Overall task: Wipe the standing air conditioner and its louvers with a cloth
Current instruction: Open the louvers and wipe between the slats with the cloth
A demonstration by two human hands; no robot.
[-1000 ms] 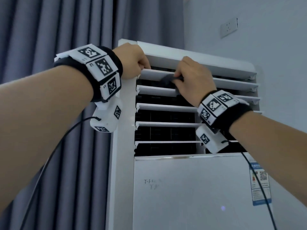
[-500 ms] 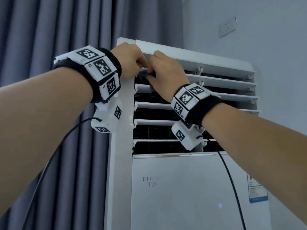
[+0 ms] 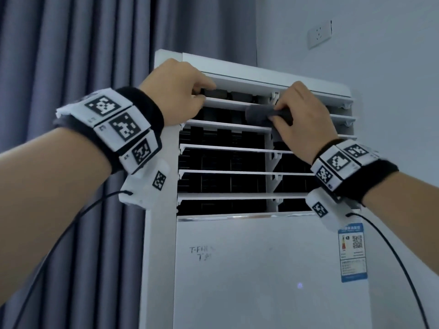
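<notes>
The white standing air conditioner (image 3: 261,269) fills the middle of the view, with several horizontal white louvers (image 3: 225,148) across its dark upper vent. My left hand (image 3: 175,91) pinches the left end of the top louver and holds it. My right hand (image 3: 301,119) is closed around a dark grey cloth (image 3: 261,112), pressed on the top louver right of the vent's middle. Part of the cloth is hidden under my fingers.
Grey curtains (image 3: 71,55) hang close to the left of the unit. A pale wall with a socket (image 3: 319,34) lies behind and to the right. A blue label (image 3: 352,252) sticks on the front panel's right side. Black cables trail from both wrist bands.
My right hand slid left with the cloth along the top louver until it met my left hand, then back right past the middle. My left hand kept its hold at the left end.
</notes>
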